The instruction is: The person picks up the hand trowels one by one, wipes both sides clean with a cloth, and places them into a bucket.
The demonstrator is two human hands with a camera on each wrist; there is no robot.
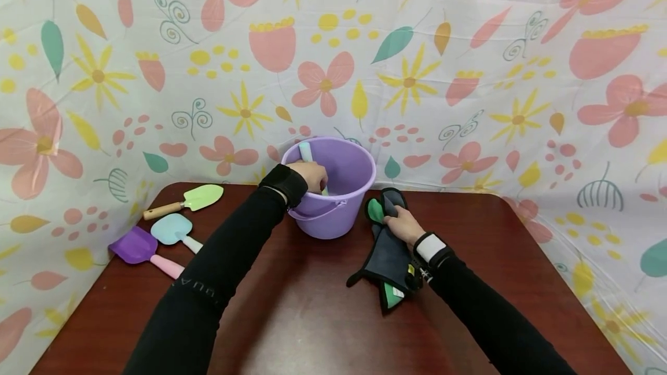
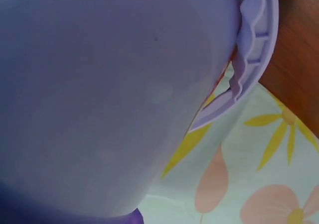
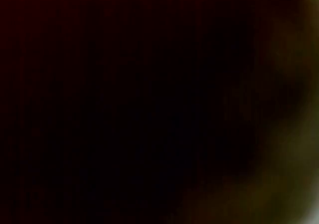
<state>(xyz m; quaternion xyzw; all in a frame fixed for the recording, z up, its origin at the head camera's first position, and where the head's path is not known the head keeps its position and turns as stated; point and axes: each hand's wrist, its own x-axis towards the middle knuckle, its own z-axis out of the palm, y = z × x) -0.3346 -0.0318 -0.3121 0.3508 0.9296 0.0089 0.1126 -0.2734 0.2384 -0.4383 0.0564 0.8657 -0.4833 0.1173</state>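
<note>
Head view: the person's left hand (image 1: 311,176) sits at the near rim of a purple plastic bucket (image 1: 339,207), fingers curled round a pale blue-handled tool (image 1: 307,155) that stands partly inside the bucket, handle end poking up above the rim. What kind of tool it is cannot be told; its lower end is hidden by hand and bucket wall.

The bucket stands on a dark red-brown table (image 1: 292,311), toward the far edge, its bail handle hanging down the front.

Right hand (image 1: 402,223) rests just right of the bucket, fingers closed over the upper end of a dark grey glove with green patches (image 1: 388,259). The glove lies flat on the table, cuff end toward the person, fingers of the glove up by the bucket's side.

Left of the bucket, well apart from it: a green trowel with wooden handle (image 1: 183,202), a light blue scoop (image 1: 176,230), and a purple shovel with pink handle (image 1: 146,250), all lying on the table near its left edge.

Left wrist view: only the bucket wall (image 2: 109,94) and its ribbed rim up close, floral cloth (image 2: 249,184) behind. Right wrist view: dark, nothing readable.
</note>
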